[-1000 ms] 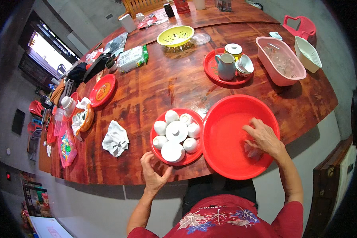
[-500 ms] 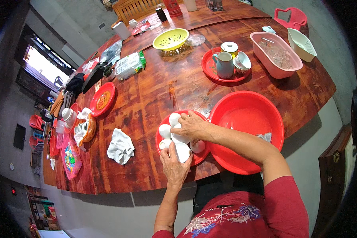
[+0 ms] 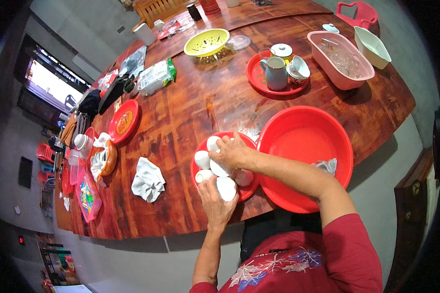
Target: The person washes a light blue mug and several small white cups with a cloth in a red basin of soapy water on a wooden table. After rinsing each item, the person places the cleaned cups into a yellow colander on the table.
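Observation:
On the red plate (image 3: 250,192) at the near edge of the table, several white cups (image 3: 202,159) stand close together. My left hand (image 3: 215,202) has its fingers around a white cup (image 3: 226,189) at the plate's near side. My right hand (image 3: 232,151) reaches across from the right, fingers curled down over another white cup (image 3: 218,169) in the middle of the group. Its forearm passes over the rim of a big red basin (image 3: 298,132), where a wet grey cloth (image 3: 328,166) lies at the right side.
A crumpled white cloth (image 3: 148,179) lies left of the plate. Farther back are a red tray (image 3: 259,83) with a blue-grey mug (image 3: 276,74), a pink tub (image 3: 318,53) of glasses and a yellow colander (image 3: 200,44). An orange basket (image 3: 111,158) stands at left.
The whole view has shifted slightly. Both hands stay at the same cups, with only small finger movements.

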The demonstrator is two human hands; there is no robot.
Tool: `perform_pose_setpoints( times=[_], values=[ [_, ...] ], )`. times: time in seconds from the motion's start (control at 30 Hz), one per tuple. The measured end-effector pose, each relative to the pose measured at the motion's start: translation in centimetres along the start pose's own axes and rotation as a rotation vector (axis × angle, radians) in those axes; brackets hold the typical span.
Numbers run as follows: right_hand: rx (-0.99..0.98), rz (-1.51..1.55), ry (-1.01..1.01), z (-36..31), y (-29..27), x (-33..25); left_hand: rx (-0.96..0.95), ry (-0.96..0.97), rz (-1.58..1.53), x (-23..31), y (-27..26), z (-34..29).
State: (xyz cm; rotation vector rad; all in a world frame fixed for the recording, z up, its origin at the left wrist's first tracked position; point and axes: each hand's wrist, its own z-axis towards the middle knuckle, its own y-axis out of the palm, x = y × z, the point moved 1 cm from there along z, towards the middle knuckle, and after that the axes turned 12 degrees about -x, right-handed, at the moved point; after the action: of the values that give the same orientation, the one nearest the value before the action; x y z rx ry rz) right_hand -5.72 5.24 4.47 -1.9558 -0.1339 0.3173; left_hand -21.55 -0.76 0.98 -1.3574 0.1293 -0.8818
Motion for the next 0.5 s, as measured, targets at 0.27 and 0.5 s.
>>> perform_pose_setpoints(
  times=[0.27,0.5],
  values=[
    [0.092,0.066,-0.029,0.5,1.6,0.0,0.129,-0.133,-0.246,0.0,-3.7,-0.7],
    [0.312,0.186,-0.054,-5.4,-3.7,1.3,0.146,-0.069,-0.293,1.6,-8.5,0.2]
  ],
)
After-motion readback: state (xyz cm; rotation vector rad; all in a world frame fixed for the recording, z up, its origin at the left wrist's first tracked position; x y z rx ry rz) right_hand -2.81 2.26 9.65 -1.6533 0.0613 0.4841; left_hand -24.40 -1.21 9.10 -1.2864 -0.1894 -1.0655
